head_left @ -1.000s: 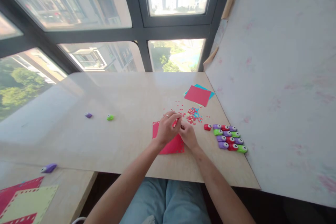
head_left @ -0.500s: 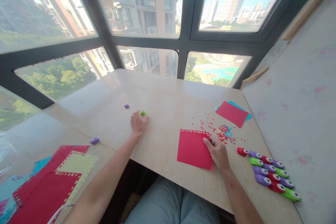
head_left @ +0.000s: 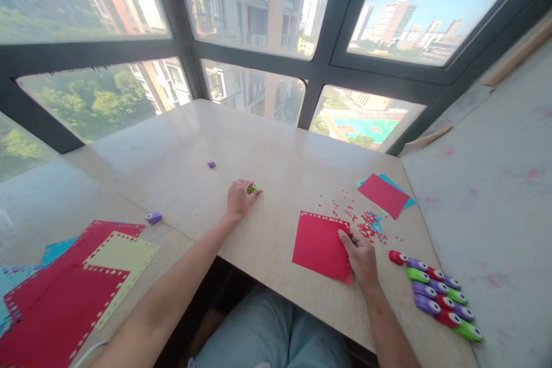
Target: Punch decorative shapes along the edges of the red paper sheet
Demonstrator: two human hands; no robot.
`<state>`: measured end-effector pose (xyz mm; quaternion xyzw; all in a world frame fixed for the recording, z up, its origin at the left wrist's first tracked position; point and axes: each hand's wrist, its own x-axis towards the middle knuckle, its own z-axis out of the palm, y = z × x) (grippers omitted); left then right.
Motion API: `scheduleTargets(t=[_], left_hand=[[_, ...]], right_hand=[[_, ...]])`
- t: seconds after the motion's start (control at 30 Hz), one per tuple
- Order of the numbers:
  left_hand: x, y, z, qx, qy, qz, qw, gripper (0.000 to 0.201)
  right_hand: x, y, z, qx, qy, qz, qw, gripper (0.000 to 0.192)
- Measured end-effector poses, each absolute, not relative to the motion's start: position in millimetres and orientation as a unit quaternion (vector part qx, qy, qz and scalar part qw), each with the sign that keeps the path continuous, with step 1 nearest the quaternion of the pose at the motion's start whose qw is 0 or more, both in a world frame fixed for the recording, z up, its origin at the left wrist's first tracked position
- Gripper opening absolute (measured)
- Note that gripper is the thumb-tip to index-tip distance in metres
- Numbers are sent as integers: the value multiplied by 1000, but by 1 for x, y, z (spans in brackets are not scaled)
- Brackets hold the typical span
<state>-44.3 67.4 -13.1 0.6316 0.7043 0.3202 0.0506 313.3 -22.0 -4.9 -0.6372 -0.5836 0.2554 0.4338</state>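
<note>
My left hand (head_left: 240,198) is closed around a small green paper punch (head_left: 253,188) with an eye on it, just over the middle of the table. My right hand (head_left: 361,253) pinches the right edge of a red sheet of paper (head_left: 321,247), thumb on top and fingers underneath. Small holes run along the sheet's top edge, and some show down its right edge near the lower corner. The sheet lies left of my right hand, and a gap separates it from the green punch.
Red and blue paper bits (head_left: 371,225) lie scattered beyond my right hand. Farther right are stacked sheets (head_left: 385,195) and rows of coloured punches (head_left: 440,293). Two purple punches (head_left: 153,217) rest on the left side, near hole-edged papers (head_left: 64,299). Windows border the table.
My left hand has moved right with the green punch, closer to the red sheet. My right hand keeps its hold on the sheet. The camera view has turned slightly.
</note>
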Motion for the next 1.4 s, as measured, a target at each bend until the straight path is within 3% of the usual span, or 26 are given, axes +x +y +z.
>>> scheduleTargets(t=[0.33, 0.63, 1.17, 1.4], left_hand=[[-13, 40, -8, 707, 641, 294, 56, 32], [8, 14, -12, 717, 593, 348, 114, 53], [24, 8, -7, 767, 537, 304, 178, 26], [35, 12, -9, 756, 538, 315, 198, 22]], right_hand=[[313, -18, -4, -629, -574, 294, 435, 47], [313, -16, -4, -630, -574, 293, 433, 44], [309, -14, -3, -634, -575, 291, 427, 44], [308, -14, -2, -629, -565, 334, 417, 42]])
